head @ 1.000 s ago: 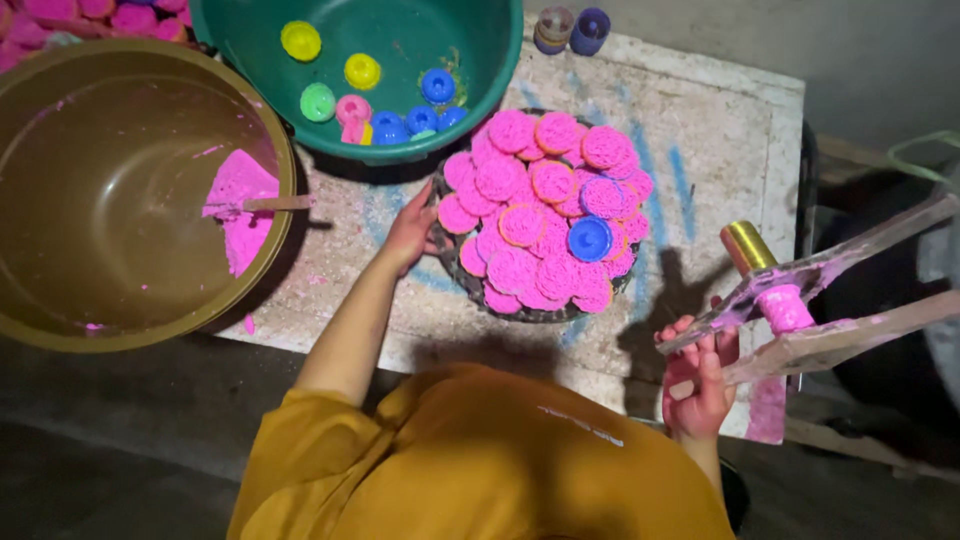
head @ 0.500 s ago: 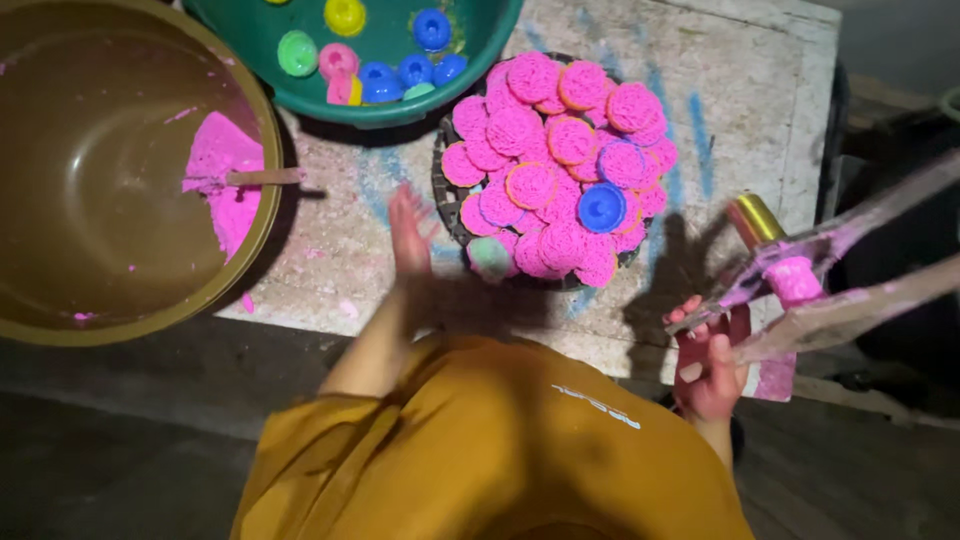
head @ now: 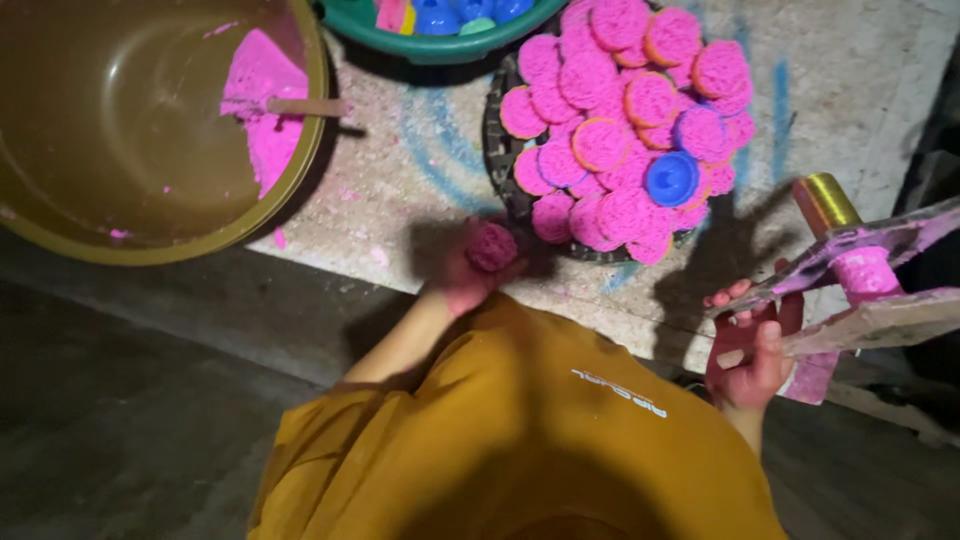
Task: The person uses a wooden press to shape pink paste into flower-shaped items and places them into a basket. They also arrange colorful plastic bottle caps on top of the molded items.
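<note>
Left hand grips pink disc just off tray rim.

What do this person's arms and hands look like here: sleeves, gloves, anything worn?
Both forearms are bare below short sleeves of a mustard-yellow shirt with a small white mark on it. No gloves, watch or rings show. The left hand and the right hand are smeared with pink powder, thickest on the fingers.
</note>
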